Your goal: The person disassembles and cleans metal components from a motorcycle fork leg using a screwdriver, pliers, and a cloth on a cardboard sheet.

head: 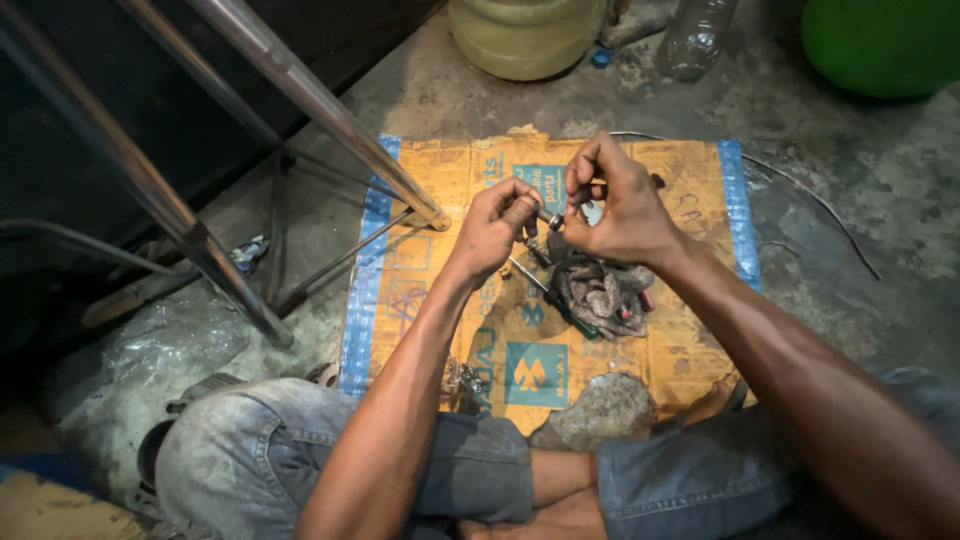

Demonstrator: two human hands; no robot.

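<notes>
Under our hands lies a flattened orange cardboard package, rectangular, with blue stripes along its left and right edges and blue printed panels, one near our knees and one half hidden behind the hands. It rests on rough, stained concrete floor.

At the top edge stands a pale yellowish plastic jug, its contents not readable from here. Just right of it lies a clear, crumpled plastic bottle, and in the corner sits part of a round green plastic vessel; we cannot see inside either.

Our left hand is curled, fingers pressed together around one end of a small metal part, a short cylindrical piece held above the middle of the cardboard. Our right hand pinches the other end between thumb and forefinger, the remaining fingers bent in.

Below the hands a dirty, crumpled grey rag lies on the cardboard, with a slim screwdriver beside it. A rough grey stone sits near our denim-clad knees. Shiny metal tubes slant across the left.
</notes>
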